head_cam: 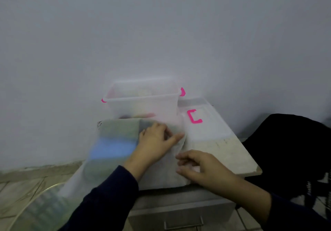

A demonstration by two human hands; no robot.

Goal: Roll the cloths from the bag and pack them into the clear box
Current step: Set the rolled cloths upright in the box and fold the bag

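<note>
A translucent white bag (pixel 161 169) lies across the small tabletop, with blurred green and blue cloths (pixel 114 148) showing through it. My left hand (pixel 157 139) rests on the bag's top end, fingers pinching the fabric near its upper right corner. My right hand (pixel 198 166) presses on the bag's lower right part, fingers curled on the material. Behind the bag stands the clear box (pixel 141 99) with pink latches. Several pale and reddish rolled cloths show faintly inside it. The picture is blurred.
The box's clear lid (pixel 202 123) with a pink handle lies on the table (pixel 232 151) to the right of the box. A black shape (pixel 290 151) stands at the right. A drawer front with a metal handle (pixel 182 223) is below the tabletop. Tiled floor lies at the left.
</note>
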